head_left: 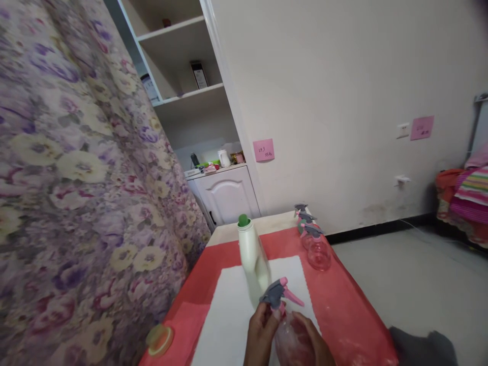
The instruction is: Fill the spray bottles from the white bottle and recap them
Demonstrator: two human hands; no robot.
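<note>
Near the front of the table I hold a clear pink spray bottle (290, 341) with a grey and pink trigger head (275, 294). The fingers of my left hand (261, 333) are closed round the neck, just under the head. My right hand (314, 338) is wrapped about the bottle's body from the right side. Just beyond stands a pale green detergent jug (251, 256) without a cap, a green spout showing in its mouth. It is upright on a white sheet (224, 300), partly hidden by the trigger head.
Several similar spray bottles (318, 254) stand in a row at the table's far right. A yellowish round cap (159, 339) lies at the left edge of the red table cover (343, 305). A floral curtain (95, 203) hangs close on the left; white shelves (185, 96) stand behind.
</note>
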